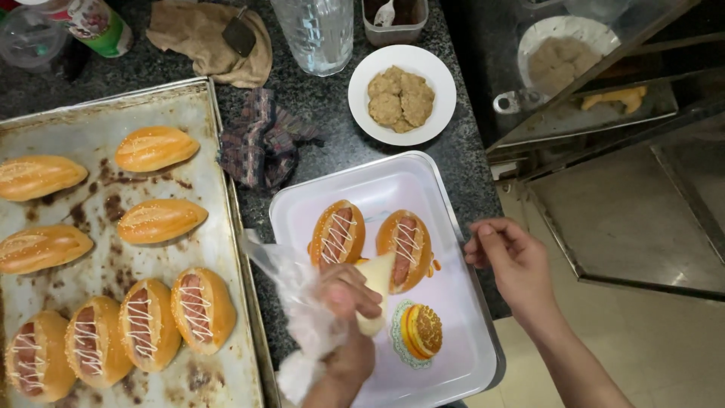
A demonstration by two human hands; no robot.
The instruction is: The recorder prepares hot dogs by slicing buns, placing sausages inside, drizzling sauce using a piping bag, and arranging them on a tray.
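Observation:
My left hand (347, 302) grips a clear plastic piping bag (375, 281) of pale cream, its tip over a sausage bun (405, 249) on a white tray (453, 302). A second sausage bun (337, 234) with white zigzag lines lies beside it. My right hand (507, 257) rests at the tray's right rim, fingers curled and holding nothing. The tray bottom has a printed burger picture (418, 332).
A large metal baking sheet (106, 128) on the left holds several plain and sausage buns. Behind, a white plate of brownish patties (402, 94), a checked cloth (260, 140), a brown cloth (211, 38) and a clear pitcher (321, 34) stand on the dark counter. A glass case (604, 113) is on the right.

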